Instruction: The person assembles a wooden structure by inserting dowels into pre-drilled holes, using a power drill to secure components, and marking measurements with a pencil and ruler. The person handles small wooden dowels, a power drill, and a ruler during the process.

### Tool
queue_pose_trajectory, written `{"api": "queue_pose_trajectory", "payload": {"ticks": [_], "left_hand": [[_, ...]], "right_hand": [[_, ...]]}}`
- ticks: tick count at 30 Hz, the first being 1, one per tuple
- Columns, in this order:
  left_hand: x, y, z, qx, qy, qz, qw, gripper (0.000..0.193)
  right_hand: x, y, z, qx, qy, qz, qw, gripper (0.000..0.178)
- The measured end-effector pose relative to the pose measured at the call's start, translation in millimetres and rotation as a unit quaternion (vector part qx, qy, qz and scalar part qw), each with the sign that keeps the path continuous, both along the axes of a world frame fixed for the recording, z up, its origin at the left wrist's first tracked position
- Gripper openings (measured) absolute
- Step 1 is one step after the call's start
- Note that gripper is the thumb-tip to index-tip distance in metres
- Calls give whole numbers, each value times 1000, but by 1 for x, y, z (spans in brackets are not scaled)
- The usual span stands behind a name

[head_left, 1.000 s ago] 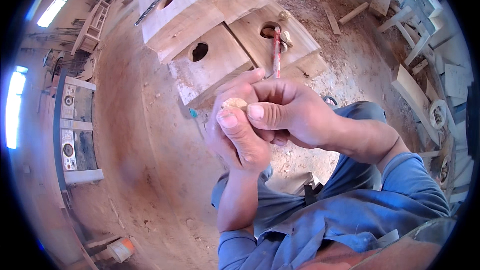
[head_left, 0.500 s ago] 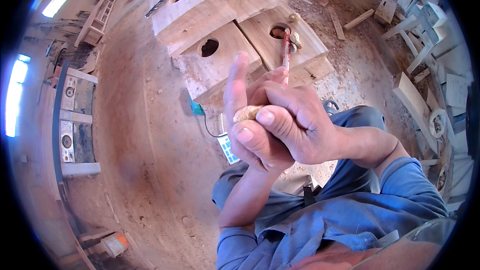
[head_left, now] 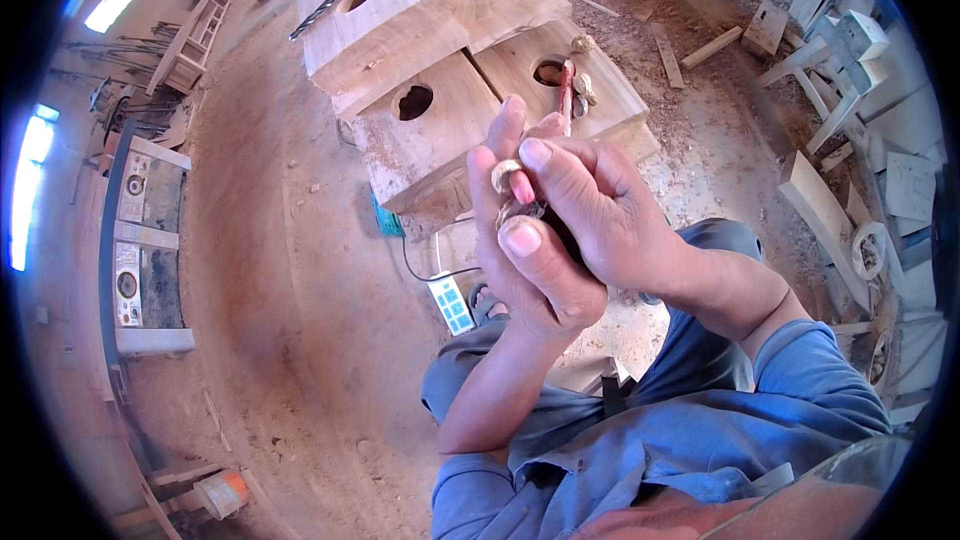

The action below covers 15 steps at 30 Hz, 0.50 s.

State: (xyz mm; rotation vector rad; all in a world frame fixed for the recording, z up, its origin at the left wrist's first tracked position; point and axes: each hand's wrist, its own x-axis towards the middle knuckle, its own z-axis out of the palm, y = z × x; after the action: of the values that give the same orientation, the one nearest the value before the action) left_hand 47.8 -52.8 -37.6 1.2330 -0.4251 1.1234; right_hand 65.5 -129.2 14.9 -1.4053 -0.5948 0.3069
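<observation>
Both hands meet at frame centre, clasped around a small piece of pale wood or metal; its exact kind cannot be told. The left hand closes from below, thumb pressed up at 6 o'clock of the piece, fingers extended behind it. The right hand wraps over from 3 o'clock, thumb tip set on the piece and fingers curled shut. The piece is rounded, light tan, with a glossy edge, and sits between the two thumbs, mostly hidden.

A thin red-brown tool stands at 12 o'clock of the hands; whether the right hand holds it cannot be told.

Beyond the grip, at 11 to 12 o'clock, thick wood blocks lie side by side, rough-sawn, pale, each with a round bored hole. A long twisted drill bit rests on the farthest block. Their near edges lie close behind the fingertips in view.

At 7 o'clock a white power strip lies on the sawdust floor, cable curling upward. The floor opens wide toward 9 o'clock, up to a grey machine cabinet. At 2 to 3 o'clock, planks and offcuts crowd the ground.
</observation>
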Motion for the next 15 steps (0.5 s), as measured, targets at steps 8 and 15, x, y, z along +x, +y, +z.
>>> {"api": "queue_pose_trajectory", "payload": {"ticks": [8,15], "left_hand": [[-9,0,5,-113,22,-160,980,52],[-22,-1,29,-211,167,-153,951,48]], "right_hand": [[8,-4,11,36,38,-43,998,36],[16,-8,6,-50,-204,-153,966,27]]}}
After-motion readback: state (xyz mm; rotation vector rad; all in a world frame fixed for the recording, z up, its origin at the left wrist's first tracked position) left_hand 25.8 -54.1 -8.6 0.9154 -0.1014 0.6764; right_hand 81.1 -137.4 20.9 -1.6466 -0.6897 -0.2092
